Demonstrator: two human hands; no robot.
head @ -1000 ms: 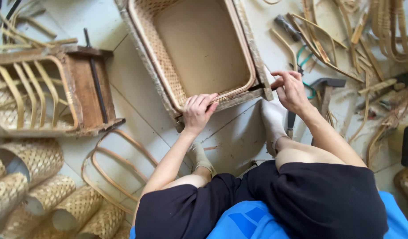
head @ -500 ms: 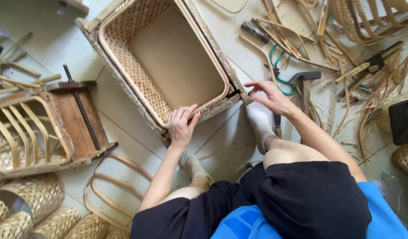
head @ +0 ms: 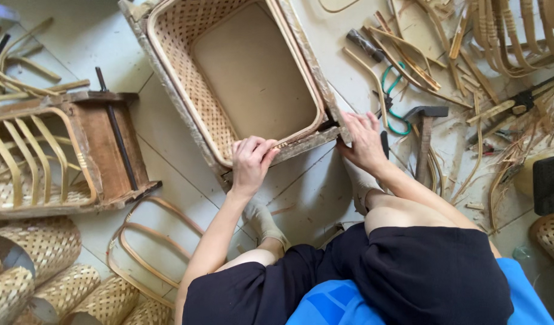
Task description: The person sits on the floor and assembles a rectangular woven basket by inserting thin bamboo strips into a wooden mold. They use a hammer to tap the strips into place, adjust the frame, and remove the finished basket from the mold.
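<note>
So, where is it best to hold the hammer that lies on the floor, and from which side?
Grip the hammer by its wooden handle, probably about mid-length, coming from above. The handle lies flat on the tile, pointing toward the person; its dark head is at the far end, and the right hand is close.

We're looking down into a basket-weaving workshop, work going on right on the tiled floor (head: pixel 169 120). Bamboo strips (head: pixel 409 54) are lying scattered everywhere, a hammer (head: pixel 424 129) is sitting among the shavings, woven cylinders (head: pixel 42 265) are piling up at the corner, and a wooden form (head: pixel 78 156) is standing beside a half-made woven basket (head: pixel 187 66).
</note>
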